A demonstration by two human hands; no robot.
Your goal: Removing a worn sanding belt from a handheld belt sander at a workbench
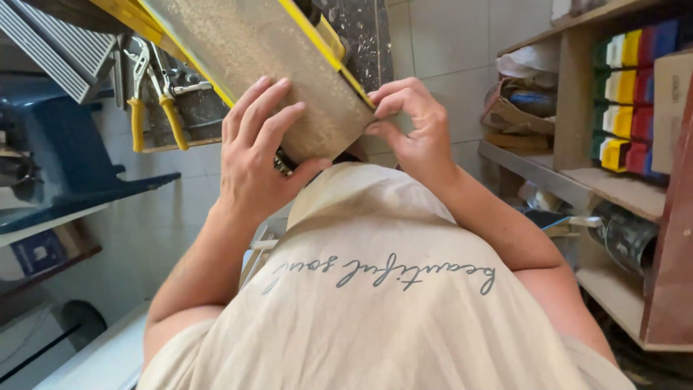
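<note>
- The yellow-edged metal panel (267, 58) is being held against the chest, tilted, by the left hand (256, 155), fingers spread flat over its face.
- Its yellow right edge is being pinched by the right hand (415, 130).
- Room is being narrowed by the wooden shelving (577, 108) at the right and the hanging snips (155, 94) at the left.

bright, even daylight | soft shadows | sharp centre | edges stretched
</note>
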